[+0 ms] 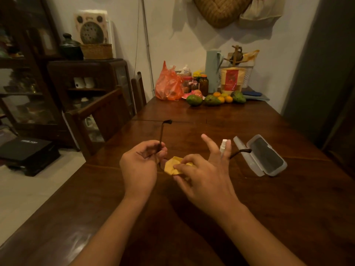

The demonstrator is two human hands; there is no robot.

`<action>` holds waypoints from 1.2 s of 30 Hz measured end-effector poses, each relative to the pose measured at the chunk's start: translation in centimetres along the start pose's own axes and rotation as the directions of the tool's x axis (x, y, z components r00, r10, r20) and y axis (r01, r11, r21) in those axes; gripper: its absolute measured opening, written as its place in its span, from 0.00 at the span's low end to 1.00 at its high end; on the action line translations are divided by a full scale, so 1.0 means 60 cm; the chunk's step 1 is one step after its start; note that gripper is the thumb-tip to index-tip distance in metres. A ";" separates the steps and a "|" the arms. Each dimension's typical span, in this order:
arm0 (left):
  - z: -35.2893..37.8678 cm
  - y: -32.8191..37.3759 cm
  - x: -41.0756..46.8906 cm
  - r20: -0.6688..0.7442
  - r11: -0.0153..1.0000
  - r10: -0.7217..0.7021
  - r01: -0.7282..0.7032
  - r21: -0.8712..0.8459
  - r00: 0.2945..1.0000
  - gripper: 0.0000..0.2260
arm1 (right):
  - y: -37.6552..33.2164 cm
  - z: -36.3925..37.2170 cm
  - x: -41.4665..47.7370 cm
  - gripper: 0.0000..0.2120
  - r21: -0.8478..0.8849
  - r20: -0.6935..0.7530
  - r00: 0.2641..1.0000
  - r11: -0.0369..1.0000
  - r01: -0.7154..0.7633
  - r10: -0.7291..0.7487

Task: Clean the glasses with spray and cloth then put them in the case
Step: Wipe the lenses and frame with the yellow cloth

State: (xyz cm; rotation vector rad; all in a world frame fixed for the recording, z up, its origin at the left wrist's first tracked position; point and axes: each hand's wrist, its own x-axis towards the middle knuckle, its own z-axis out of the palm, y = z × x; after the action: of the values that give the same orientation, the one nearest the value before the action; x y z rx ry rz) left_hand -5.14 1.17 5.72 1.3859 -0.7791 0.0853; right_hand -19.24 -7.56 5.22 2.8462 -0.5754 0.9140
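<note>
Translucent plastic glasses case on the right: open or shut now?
Open. The translucent plastic glasses case lies on the dark wooden table with its lid swung back, dark lining exposed and nothing inside.

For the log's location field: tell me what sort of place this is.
Probably a home dining room: a long wooden table with chairs, fruit and jars at its far end, and a glass-fronted cabinet nearby.

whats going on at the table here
A person is wiping a pair of glasses. The left hand grips the glasses, one temple arm pointing up, while the right hand pinches a yellow cloth against them. The spray bottle stands on the table just beyond the right hand, and the case lies open to its right.
</note>
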 end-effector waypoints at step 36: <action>0.024 0.007 -0.013 0.023 0.996 -0.030 0.032 -0.083 0.999 0.21 | 0.016 0.023 -0.007 0.20 0.209 -0.101 0.992 0.974 0.089 -0.069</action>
State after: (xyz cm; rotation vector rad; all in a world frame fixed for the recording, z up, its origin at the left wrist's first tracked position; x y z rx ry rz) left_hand -6.52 0.28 5.62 1.3210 -0.7709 0.0127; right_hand -19.19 -8.60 3.82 2.9662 -0.3714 1.1528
